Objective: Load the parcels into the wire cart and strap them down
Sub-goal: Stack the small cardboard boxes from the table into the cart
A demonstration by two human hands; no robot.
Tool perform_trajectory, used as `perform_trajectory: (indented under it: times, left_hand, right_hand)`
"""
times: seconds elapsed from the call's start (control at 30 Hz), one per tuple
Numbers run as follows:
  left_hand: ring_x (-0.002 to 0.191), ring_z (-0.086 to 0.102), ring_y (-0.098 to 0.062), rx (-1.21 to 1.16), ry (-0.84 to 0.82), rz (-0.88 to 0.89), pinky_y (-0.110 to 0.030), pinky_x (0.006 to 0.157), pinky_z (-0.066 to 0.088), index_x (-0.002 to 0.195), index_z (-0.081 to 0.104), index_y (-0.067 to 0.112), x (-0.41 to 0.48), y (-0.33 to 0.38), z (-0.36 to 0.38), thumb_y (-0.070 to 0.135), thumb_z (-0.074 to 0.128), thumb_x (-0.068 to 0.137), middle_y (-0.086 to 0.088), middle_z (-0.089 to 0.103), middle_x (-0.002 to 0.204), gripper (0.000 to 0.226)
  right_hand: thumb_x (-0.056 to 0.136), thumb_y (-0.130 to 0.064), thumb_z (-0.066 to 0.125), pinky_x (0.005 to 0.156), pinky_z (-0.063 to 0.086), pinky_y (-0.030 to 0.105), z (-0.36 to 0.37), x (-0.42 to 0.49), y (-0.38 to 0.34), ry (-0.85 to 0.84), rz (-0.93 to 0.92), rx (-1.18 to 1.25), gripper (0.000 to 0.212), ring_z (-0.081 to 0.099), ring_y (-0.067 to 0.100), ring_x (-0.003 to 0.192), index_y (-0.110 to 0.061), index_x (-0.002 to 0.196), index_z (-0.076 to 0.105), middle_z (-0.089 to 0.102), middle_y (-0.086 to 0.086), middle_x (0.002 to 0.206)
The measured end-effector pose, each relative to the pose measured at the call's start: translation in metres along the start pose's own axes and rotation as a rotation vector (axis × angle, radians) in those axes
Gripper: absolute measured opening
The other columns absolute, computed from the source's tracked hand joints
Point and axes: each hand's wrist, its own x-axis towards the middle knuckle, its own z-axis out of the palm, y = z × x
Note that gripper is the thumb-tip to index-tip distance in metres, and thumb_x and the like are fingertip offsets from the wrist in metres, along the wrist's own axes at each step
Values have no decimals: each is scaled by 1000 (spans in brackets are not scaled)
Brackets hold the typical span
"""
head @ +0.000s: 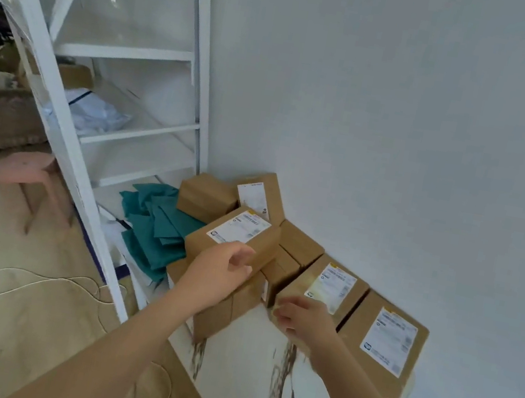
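left hand (217, 274) — thumb on top, fingers curled round the near edge of the tilted parcel (234, 234) | parcel just beyond the grip, long side running away-right | right hand (303, 320) blurred at the next parcel (326, 287), hold unclear | wire cart not in sight

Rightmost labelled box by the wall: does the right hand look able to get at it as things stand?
Probably yes. The rightmost box lies with its labelled top bare, nothing stacked on it, right beside the middle box that the right hand is at. The left hand grips a stacked box, well clear.
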Motion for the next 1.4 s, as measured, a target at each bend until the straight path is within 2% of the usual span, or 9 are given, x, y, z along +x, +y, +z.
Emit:
perform_trajectory:
  times: [0.1, 0.33, 0.5, 0.63, 0.83, 1.03, 1.17, 1.27, 1.4]
  left_hand:
    - [109, 49, -3, 17, 46, -27, -21, 91, 39, 126, 54, 25, 30, -17, -20, 23, 56, 92, 11, 55, 123, 33]
    - [120, 47, -10, 7, 11, -78, -24, 93, 36, 130, 51, 23, 96, -60, -52, 22, 58, 91, 4, 50, 134, 40]
    - [129, 40, -18, -82, -180, -204, -32, 99, 37, 143, 32, 22, 131, -91, -49, 29, 61, 90, -1, 39, 146, 61]
    - [126, 43, -21, -222, -354, -328, -29, 90, 38, 148, 21, 22, 148, -108, -49, 36, 60, 90, -3, 36, 147, 72]
    - [102, 57, -16, -357, -494, -382, -28, 77, 47, 146, 28, 20, 164, -118, -45, 38, 61, 88, -2, 54, 130, 69]
    - [99, 64, -20, -499, -592, -440, -37, 89, 51, 139, 39, 18, 173, -123, -40, 39, 61, 88, -2, 66, 112, 60]
    - [101, 65, -22, -530, -645, -422, -44, 97, 48, 135, 44, 21, 176, -122, -34, 40, 62, 87, -2, 67, 112, 54]
    - [102, 65, -22, -529, -663, -403, -43, 96, 49, 136, 44, 21, 178, -116, -33, 38, 62, 88, -3, 67, 114, 54]
    - [100, 64, -23, -562, -668, -408, -41, 93, 50, 134, 45, 20, 181, -110, -33, 34, 62, 88, -4, 67, 112, 51]
  right_hand:
    - [84, 0, 57, 67, 44, 26, 16, 24, -4, 2, 27, -28, 15, 56, 17, 70, -7, 90, 68, 65, 8, 77]
    - [80, 0, 57, 55, 38, 24, 46, 62, -23, 67, 120, 7, 17, 53, 17, 64, -5, 92, 68, 64, 11, 76]
    - [81, -3, 55, 54, 38, 25, 68, 77, -33, 188, 154, 62, 20, 52, 15, 59, -11, 94, 67, 63, 5, 72]
    - [93, -19, 52, 64, 45, 26, 88, 86, -32, 302, 190, 110, 11, 57, 14, 68, -19, 95, 62, 64, 3, 84]
    - [95, -25, 48, 75, 48, 32, 109, 92, -29, 428, 274, 193, 15, 60, 17, 82, -16, 104, 57, 63, 5, 92]
    - [96, -26, 47, 74, 48, 31, 114, 97, -33, 467, 307, 205, 18, 60, 15, 78, -17, 108, 57, 63, 3, 87]
    - [97, -25, 41, 68, 49, 28, 118, 99, -37, 478, 326, 234, 22, 59, 17, 82, -15, 104, 59, 63, 7, 97]
    - [96, -26, 41, 72, 48, 31, 115, 97, -39, 483, 340, 228, 26, 60, 17, 80, -11, 105, 60, 66, 8, 101]
    - [97, -27, 43, 81, 50, 33, 108, 94, -45, 512, 327, 235, 23, 61, 17, 76, -13, 97, 61, 66, 7, 95]
